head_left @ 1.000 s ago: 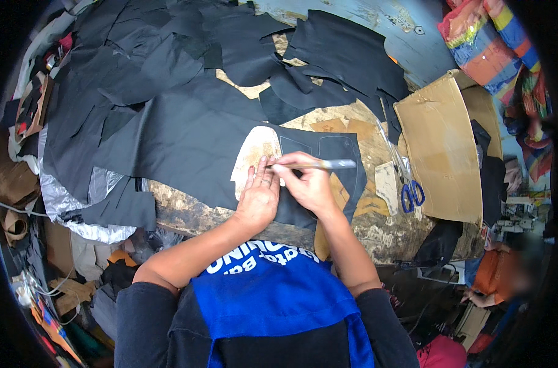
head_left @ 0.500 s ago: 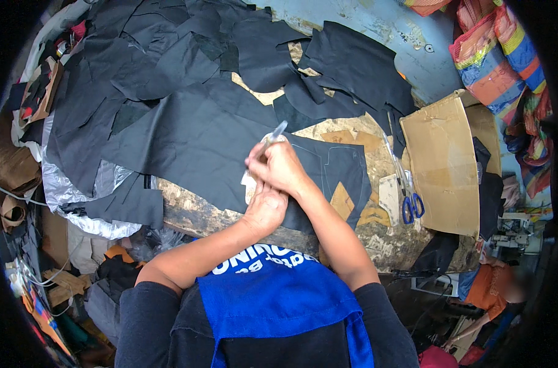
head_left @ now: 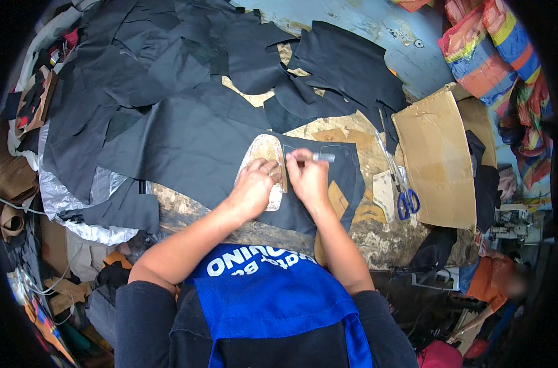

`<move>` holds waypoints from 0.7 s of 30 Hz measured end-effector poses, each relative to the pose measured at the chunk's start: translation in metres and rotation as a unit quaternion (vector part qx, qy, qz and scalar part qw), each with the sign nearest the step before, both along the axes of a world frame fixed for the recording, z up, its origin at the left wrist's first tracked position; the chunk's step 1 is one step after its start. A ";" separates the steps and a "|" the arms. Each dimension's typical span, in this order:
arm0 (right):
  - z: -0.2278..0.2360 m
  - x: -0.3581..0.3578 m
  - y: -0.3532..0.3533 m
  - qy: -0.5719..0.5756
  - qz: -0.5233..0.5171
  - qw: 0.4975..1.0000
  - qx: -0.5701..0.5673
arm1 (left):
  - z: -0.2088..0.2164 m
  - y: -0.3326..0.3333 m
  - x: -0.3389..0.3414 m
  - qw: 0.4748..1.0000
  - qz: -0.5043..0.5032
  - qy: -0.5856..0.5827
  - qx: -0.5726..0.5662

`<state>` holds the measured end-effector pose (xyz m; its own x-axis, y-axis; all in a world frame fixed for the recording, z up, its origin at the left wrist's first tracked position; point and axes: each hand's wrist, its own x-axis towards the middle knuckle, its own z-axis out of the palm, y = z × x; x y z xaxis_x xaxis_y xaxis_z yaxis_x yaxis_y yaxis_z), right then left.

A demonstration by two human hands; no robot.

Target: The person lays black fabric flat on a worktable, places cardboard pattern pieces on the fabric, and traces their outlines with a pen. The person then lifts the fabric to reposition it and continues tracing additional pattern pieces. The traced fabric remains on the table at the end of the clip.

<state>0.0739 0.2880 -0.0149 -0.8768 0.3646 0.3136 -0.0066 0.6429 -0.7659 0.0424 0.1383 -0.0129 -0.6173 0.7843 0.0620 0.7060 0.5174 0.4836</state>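
A pale, worn shoe-part pattern (head_left: 263,147) with a rounded top lies on a black leather-like sheet (head_left: 193,141). My left hand (head_left: 253,189) rests on this pattern, its fingers laid over the middle and pressing it against the sheet. In my right hand (head_left: 309,182) is a pen (head_left: 323,157) with a clear, silvery barrel, pinched by the fingers and tilted so its back end points right. The pen's tip is hidden by the fingers, close to the pattern's right edge. Thin light outlines are drawn on the sheet to the right of that hand.
Scissors with blue handles (head_left: 407,204) lie at the right, beside a cardboard box (head_left: 435,159). Tan pattern pieces (head_left: 338,199) sit near my right forearm. More black pieces (head_left: 346,58) are heaped at the back. Another person (head_left: 490,279) is at the lower right.
My right hand, with the pen, has moved from above my left hand to the pattern's right edge. My forearms no longer cross, and more of the pattern shows. The view has shifted slightly.
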 end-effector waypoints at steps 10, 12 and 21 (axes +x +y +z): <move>0.009 0.054 -0.039 -0.067 0.128 0.971 -0.190 | -0.003 -0.002 -0.080 0.970 -0.103 -0.211 0.069; 0.003 0.039 -0.051 -0.059 0.173 0.964 -0.196 | -0.006 -0.002 -0.090 0.961 -0.108 -0.249 0.056; 0.001 0.025 -0.069 -0.006 0.175 0.983 -0.045 | -0.009 -0.003 -0.097 0.954 -0.134 -0.264 0.048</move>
